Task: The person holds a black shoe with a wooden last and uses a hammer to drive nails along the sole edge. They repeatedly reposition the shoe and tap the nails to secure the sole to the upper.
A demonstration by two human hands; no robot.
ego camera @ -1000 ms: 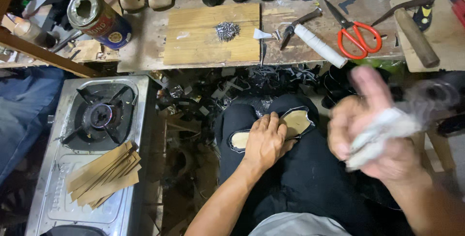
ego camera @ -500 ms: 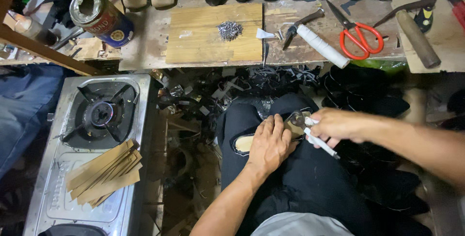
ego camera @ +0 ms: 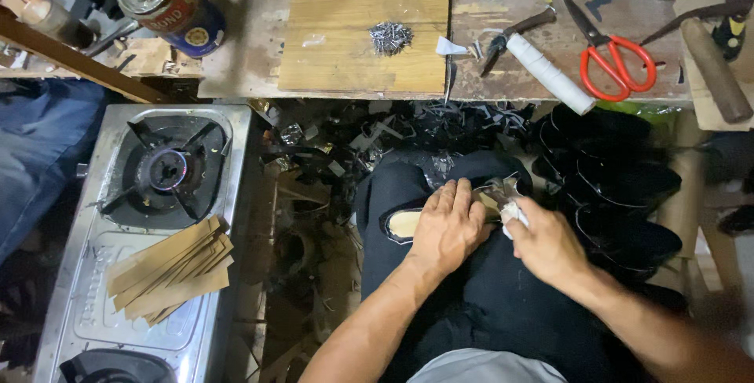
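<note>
A worn, stained wooden table [ego camera: 236,76] runs across the top of the view. On it lies a flat rectangular pale wooden board [ego camera: 345,53] carrying a small heap of grey metal nails [ego camera: 390,37]. Right of the board lie dark pincers [ego camera: 514,33], a white cylindrical roll [ego camera: 550,74] and red-handled scissors [ego camera: 613,57]. A wooden-handled tool [ego camera: 715,69] lies at the right end, and an open blue tin can [ego camera: 169,2] lies tilted at the left.

You have a black shoe [ego camera: 440,194] with a tan sole, red-handled scissors [ego camera: 616,61], a silver stove [ego camera: 149,234], a white roll [ego camera: 550,75] and a blue can [ego camera: 169,6]
</note>
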